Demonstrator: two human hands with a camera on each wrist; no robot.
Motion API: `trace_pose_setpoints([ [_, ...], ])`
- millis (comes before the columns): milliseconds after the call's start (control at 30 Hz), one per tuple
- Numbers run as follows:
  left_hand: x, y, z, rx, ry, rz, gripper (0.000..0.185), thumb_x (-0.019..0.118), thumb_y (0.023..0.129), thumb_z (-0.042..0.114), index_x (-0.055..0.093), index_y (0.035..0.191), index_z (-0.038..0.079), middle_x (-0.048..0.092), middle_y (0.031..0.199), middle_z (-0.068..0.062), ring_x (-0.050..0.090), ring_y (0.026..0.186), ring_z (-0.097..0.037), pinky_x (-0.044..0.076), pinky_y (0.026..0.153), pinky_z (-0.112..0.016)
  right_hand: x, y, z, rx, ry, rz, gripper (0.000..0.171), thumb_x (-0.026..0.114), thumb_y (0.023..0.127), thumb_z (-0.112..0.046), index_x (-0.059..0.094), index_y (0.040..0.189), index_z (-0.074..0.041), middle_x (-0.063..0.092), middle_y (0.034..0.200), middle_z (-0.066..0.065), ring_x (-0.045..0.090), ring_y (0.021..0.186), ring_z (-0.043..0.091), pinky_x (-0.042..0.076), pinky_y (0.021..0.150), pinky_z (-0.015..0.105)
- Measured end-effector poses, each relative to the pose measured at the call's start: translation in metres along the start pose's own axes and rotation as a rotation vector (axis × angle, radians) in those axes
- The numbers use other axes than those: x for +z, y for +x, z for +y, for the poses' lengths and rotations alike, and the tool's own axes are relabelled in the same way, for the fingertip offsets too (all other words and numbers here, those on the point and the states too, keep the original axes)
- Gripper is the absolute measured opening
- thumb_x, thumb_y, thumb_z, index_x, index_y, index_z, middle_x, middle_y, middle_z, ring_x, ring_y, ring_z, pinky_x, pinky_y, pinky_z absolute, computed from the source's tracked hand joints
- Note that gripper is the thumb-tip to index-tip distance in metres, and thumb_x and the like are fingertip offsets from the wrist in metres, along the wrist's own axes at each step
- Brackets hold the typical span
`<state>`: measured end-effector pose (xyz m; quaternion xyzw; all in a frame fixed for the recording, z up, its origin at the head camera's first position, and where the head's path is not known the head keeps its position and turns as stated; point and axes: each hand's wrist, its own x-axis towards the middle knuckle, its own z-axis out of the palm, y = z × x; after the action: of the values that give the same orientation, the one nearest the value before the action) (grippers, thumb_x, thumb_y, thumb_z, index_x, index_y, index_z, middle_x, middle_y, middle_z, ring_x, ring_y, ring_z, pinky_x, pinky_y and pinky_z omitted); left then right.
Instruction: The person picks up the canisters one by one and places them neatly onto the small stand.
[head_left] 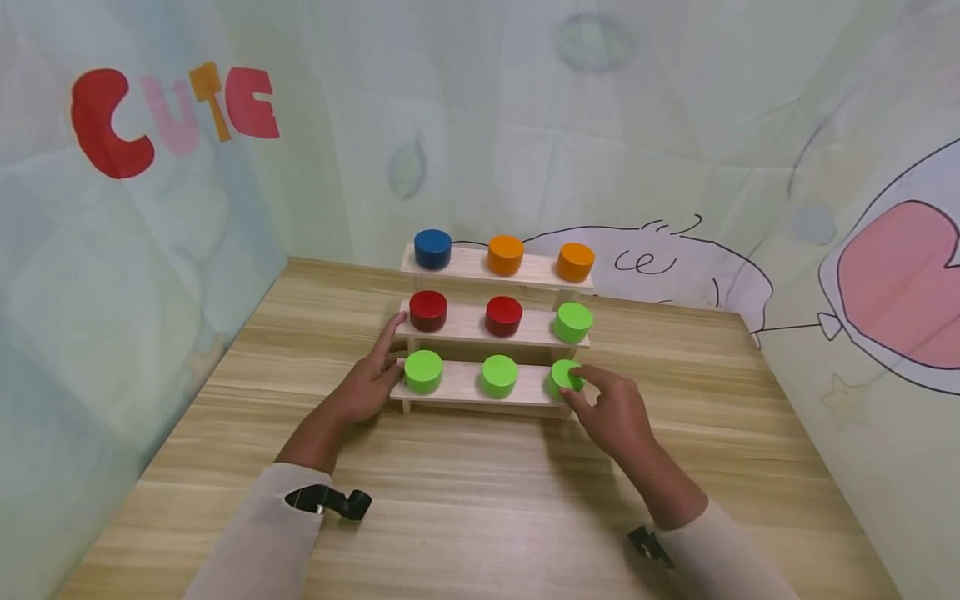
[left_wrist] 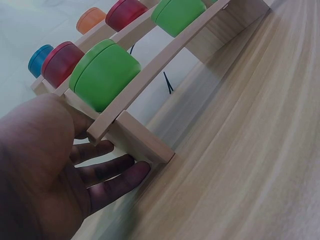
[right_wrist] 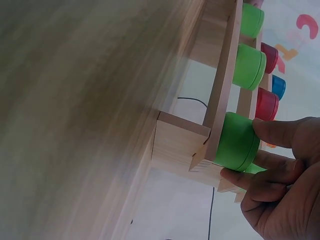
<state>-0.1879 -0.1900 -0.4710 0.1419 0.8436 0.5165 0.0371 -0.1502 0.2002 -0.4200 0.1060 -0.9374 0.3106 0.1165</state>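
Pinching the bottom-right green disc (head_left: 564,377), right hand (head_left: 617,414) w/ thumb + fingers curled round it; disc sits on the bottom shelf. Left hand (head_left: 369,385), fingers straight, braces the rack (head_left: 480,329) end. Bottom row all green, middle mixed w/ red, so sorting looks approx. a third done.

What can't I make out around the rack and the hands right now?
- Rightmost bottom green disc: head view, its near side is covered by the right hand.
- Left hand: left wrist view, fingertips hidden behind the rack leg.
- Top shelf: right wrist view, blocked by fingers.
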Motion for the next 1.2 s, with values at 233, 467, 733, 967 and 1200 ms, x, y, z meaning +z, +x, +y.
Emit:
trace_pose_setpoints([
  [233, 0.0001, 0.0007, 0.0000, 0.003, 0.003, 0.001, 0.079, 0.044, 0.116, 0.013, 0.001, 0.176, 0.041, 0.023, 0.180, -0.025, 0.047, 0.153, -0.056, 0.034, 0.126, -0.073, -0.0010, -0.0013, -0.0008, 0.013, -0.024, 0.003, 0.034, 0.086, 0.095, -0.018, 0.080, 0.125, -0.004, 0.081, 0.123, 0.017, 0.062, 0.074, 0.020, 0.053, 0.068, 0.033],
  [467, 0.0002, -0.0010, 0.0005, 0.003, -0.002, -0.001, 0.079, 0.044, 0.116, 0.013, 0.001, 0.176, 0.040, 0.021, 0.181, -0.024, 0.047, 0.153, -0.056, 0.035, 0.126, -0.073, -0.0015, -0.0014, -0.0018, 0.039, -0.021, -0.009, 0.038, 0.086, 0.094, -0.019, 0.079, 0.128, -0.003, 0.081, 0.123, 0.018, 0.047, 0.061, 0.013, 0.043, 0.058, 0.028],
  [733, -0.0001, -0.0003, 0.0026, -0.013, 0.004, -0.005, 0.080, 0.044, 0.116, 0.014, 0.000, 0.175, 0.044, 0.023, 0.180, -0.025, 0.044, 0.155, -0.056, 0.035, 0.125, -0.073, -0.0038, 0.0003, -0.0021, 0.058, -0.019, -0.022, 0.043, 0.086, 0.095, -0.021, 0.077, 0.131, -0.002, 0.081, 0.122, 0.020, 0.045, 0.057, 0.013, 0.042, 0.056, 0.029],
  [967, -0.0018, -0.0001, 0.0026, -0.015, 0.013, -0.002, 0.080, 0.043, 0.116, 0.013, 0.000, 0.176, 0.042, 0.018, 0.182, -0.022, 0.045, 0.154, -0.056, 0.033, 0.127, -0.073, -0.0034, 0.0015, 0.0005, 0.048, -0.029, -0.011, 0.044, 0.087, 0.094, -0.021, 0.077, 0.132, -0.001, 0.080, 0.124, 0.020, 0.055, 0.066, 0.018, 0.048, 0.063, 0.032],
  [1200, 0.0020, 0.0006, 0.0007, 0.003, 0.015, 0.007, 0.080, 0.043, 0.116, 0.011, -0.001, 0.176, 0.041, 0.020, 0.182, -0.021, 0.046, 0.154, -0.056, 0.033, 0.127, -0.073, -0.0049, -0.0003, 0.0008, 0.083, -0.027, -0.032, 0.060, 0.093, 0.088, -0.024, 0.072, 0.140, -0.002, 0.080, 0.122, 0.021, 0.046, 0.061, 0.016, 0.043, 0.059, 0.031],
])
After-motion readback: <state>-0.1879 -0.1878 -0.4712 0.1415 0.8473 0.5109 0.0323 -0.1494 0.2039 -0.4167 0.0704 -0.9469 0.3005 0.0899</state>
